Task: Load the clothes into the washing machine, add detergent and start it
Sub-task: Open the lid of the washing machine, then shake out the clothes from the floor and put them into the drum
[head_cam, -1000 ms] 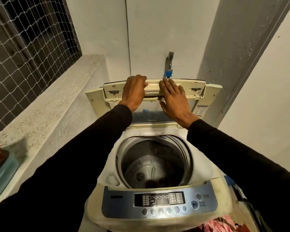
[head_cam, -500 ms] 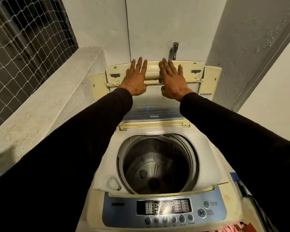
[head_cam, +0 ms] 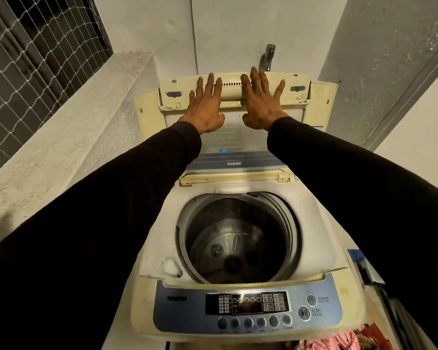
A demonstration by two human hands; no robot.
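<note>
A cream top-loading washing machine [head_cam: 152, 251] stands in front of me with its folding lid [head_cam: 234, 137] raised upright against the back wall. Its steel drum [head_cam: 238, 238] lies open and holds no clothes. My left hand [head_cam: 205, 107] and my right hand [head_cam: 262, 104] both press flat on the upper part of the lid, fingers straight and spread. The blue control panel [head_cam: 248, 306] with its display and row of round buttons faces me at the front. A bit of pink and red clothing [head_cam: 339, 341] shows at the bottom right, below the machine.
A metal tap [head_cam: 269, 56] sticks out of the white wall just behind the lid. A rough concrete ledge [head_cam: 61, 137] runs along the left under a netted window grille [head_cam: 31, 59]. A grey door frame [head_cam: 402, 79] rises at the right.
The lid has gone from half folded to fully upright. My left hand's fingers, curled over the lid edge a second ago, now lie straight and flat like the right hand's.
</note>
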